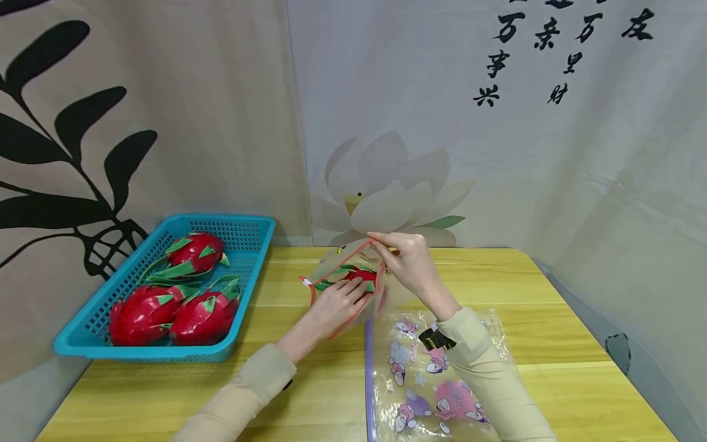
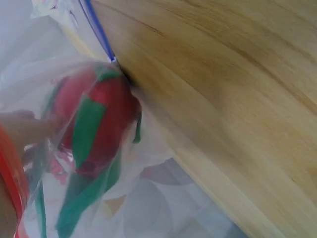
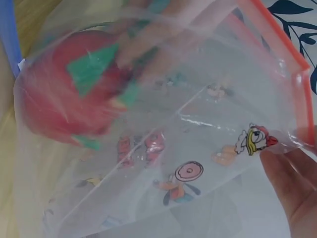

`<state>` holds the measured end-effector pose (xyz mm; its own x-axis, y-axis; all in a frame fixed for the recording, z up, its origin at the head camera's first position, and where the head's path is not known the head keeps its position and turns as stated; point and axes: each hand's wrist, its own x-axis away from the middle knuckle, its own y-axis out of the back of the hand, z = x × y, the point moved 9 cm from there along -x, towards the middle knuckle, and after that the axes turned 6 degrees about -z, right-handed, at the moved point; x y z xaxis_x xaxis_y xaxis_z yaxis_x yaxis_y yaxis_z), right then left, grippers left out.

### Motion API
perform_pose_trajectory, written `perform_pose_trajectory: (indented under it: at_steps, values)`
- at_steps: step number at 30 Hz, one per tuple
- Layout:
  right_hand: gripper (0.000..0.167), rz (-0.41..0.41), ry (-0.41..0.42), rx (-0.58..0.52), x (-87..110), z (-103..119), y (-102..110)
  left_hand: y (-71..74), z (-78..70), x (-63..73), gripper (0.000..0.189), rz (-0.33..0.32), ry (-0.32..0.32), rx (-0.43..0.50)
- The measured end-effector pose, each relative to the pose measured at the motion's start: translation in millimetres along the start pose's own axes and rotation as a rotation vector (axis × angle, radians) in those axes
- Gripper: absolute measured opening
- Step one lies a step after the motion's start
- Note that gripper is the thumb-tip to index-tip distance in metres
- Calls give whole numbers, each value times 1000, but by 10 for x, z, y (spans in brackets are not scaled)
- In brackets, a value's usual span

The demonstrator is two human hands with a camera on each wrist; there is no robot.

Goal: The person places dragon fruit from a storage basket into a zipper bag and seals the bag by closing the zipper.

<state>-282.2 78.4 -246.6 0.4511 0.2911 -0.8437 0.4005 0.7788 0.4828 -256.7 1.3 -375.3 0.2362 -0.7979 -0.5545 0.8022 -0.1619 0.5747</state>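
Note:
A clear zip bag (image 1: 328,263) with a red-orange edge and cartoon prints is held open above the back of the table. My right hand (image 1: 410,264) pinches its rim between thumb and fingers; in the right wrist view the thumb (image 3: 281,173) lies below a printed duck. Inside the bag is a red dragon fruit (image 3: 64,109) with green leaf-like scales. My left hand (image 1: 336,307) reaches in through the mouth and holds the fruit, its fingers (image 3: 148,54) blurred behind the plastic. The left wrist view shows the same dragon fruit (image 2: 111,116) through the film.
To the left, a blue plastic basket (image 1: 259,258) holds three more dragon fruits (image 1: 145,314). A second clear bag (image 1: 405,393) with a purple zip edge and cartoon prints lies flat under my right forearm. Behind the wooden table (image 1: 558,374) hangs a printed cloth (image 1: 386,80).

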Motion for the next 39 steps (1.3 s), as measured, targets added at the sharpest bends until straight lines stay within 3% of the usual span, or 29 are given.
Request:
perform_pose_trajectory:
  at_steps: [3, 5, 13, 16, 24, 28, 34, 39]
  values:
    - [17, 7, -2, -3, 2, -4, 2, 14, 14, 3, 22, -19, 17, 24]
    - [18, 13, -2, -3, 3, 2, 1, -13, 21, 19, 23, 8, 25, 31]
    - [19, 41, -4, 11, -21, 51, -26, -191, 72, 88, 49, 246, 90, -46]
    - [18, 44, -4, 14, -39, 67, -43, -235, 86, 95, 54, 304, 118, -47]
    - [17, 28, -12, 44, -74, 50, -31, -183, 16, 54, 43, 316, 63, -23]
    - [18, 42, -13, 50, -73, 48, -31, -185, 11, 47, 39, 338, 74, -41]
    - [19, 46, 0, 41, -88, 70, -35, -271, 44, 35, 38, 393, 154, -100]
    - [18, 30, 30, 46, -138, 82, -26, -398, 82, 15, 39, 541, 269, -75]
